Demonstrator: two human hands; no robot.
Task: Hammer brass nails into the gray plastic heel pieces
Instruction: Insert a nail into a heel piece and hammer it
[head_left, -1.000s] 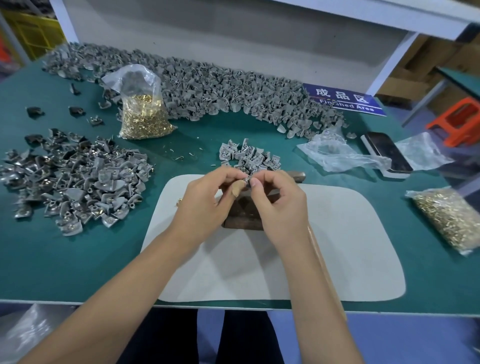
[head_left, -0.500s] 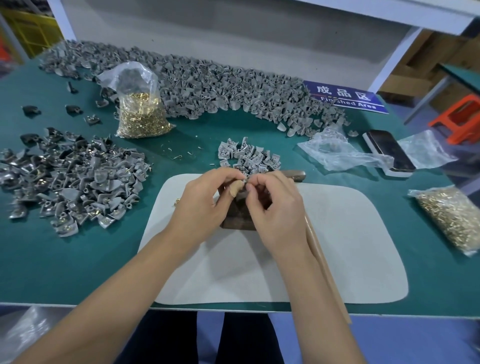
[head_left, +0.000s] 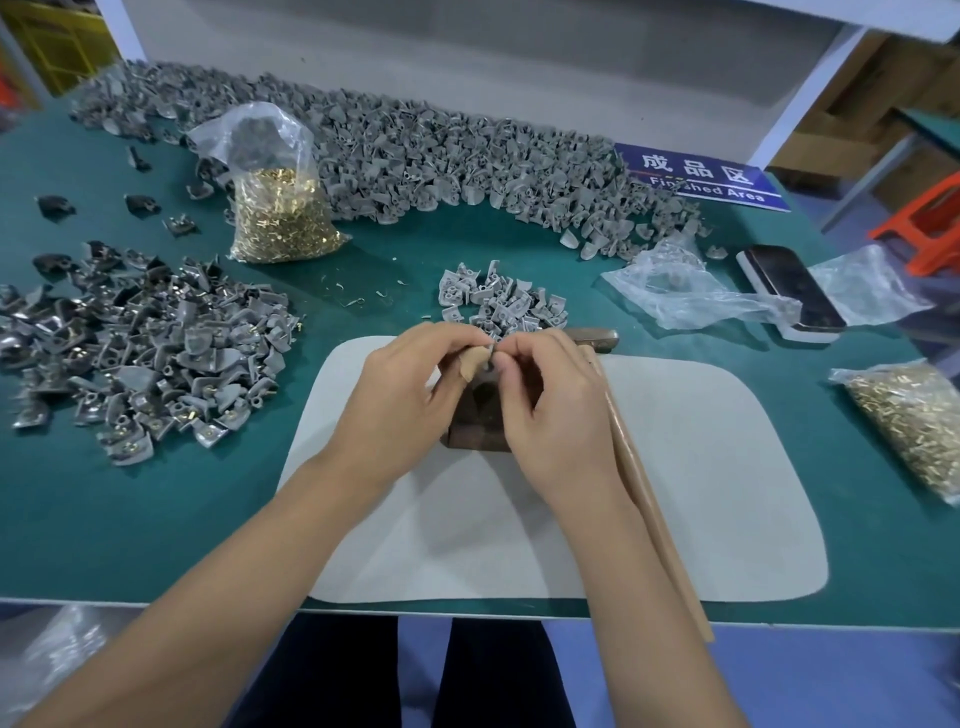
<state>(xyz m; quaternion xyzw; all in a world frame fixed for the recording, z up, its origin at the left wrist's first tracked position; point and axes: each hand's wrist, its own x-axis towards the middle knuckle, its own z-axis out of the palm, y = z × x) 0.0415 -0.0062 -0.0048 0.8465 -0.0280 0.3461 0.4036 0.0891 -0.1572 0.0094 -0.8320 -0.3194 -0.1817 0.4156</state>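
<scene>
My left hand (head_left: 400, 400) and my right hand (head_left: 550, 410) meet fingertip to fingertip over a dark metal block (head_left: 475, 421) on the white mat (head_left: 675, 493). Together they pinch one small gray heel piece (head_left: 490, 355); whether a brass nail is in it is hidden by the fingers. The left thumb wears a tan bandage. A hammer lies to the right of my right hand, its wooden handle (head_left: 649, 509) running toward me and its head (head_left: 597, 338) at the mat's far edge. A small heap of gray heel pieces (head_left: 498, 304) sits just beyond my hands.
A bag of brass nails (head_left: 280, 213) stands at back left, another bag of nails (head_left: 909, 421) lies at right. A pile of nailed heel pieces (head_left: 140, 348) is at left, a long heap (head_left: 415, 150) along the back. A phone (head_left: 795, 291) and empty plastic bags (head_left: 691, 296) lie at right.
My hands stay together over the block; the fingers have shifted slightly around the heel piece. The view has tilted a little.
</scene>
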